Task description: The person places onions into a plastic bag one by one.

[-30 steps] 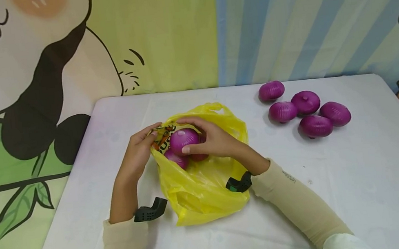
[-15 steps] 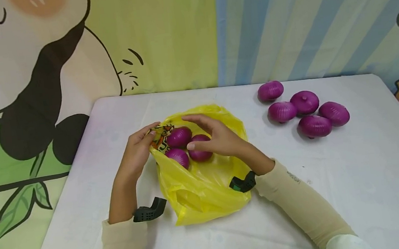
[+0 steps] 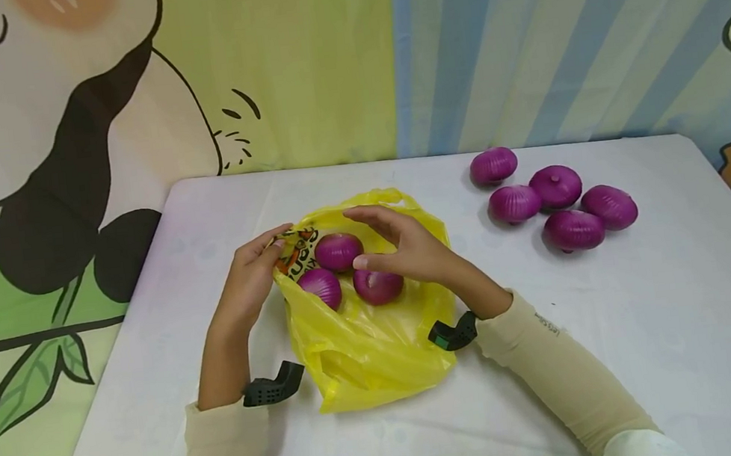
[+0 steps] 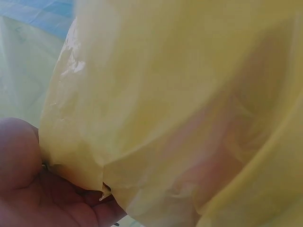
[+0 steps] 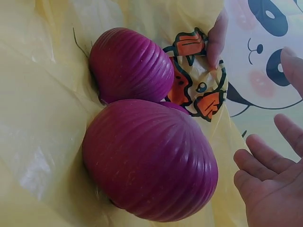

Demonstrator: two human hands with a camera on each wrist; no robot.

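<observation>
A yellow plastic bag (image 3: 374, 366) with a printed cartoon lies on the table, mouth spread. Its left edge is pinched between the thumb and fingers of my left hand (image 3: 243, 283); the left wrist view shows the thin film (image 4: 128, 104) close up. Three purple onions sit inside: one at the back (image 3: 339, 251), one at the left (image 3: 320, 289) and one at the right (image 3: 379, 285). Over the right-hand onion hovers my right hand (image 3: 411, 249), thumb and fingers spread with nothing between them. In the right wrist view, its fingers stand apart beside a large onion (image 5: 151, 161).
Several more purple onions (image 3: 574, 230) lie in a loose group at the table's back right. The white table (image 3: 534, 404) ends at a cartoon-printed backdrop (image 3: 292, 63). Dark wrist cameras (image 3: 273, 385) jut inward from both forearms near the bag.
My right hand has let go of the onion it held over the others and drawn slightly right. That onion dropped in and the three spread apart. The left hand keeps its grip on the bag.
</observation>
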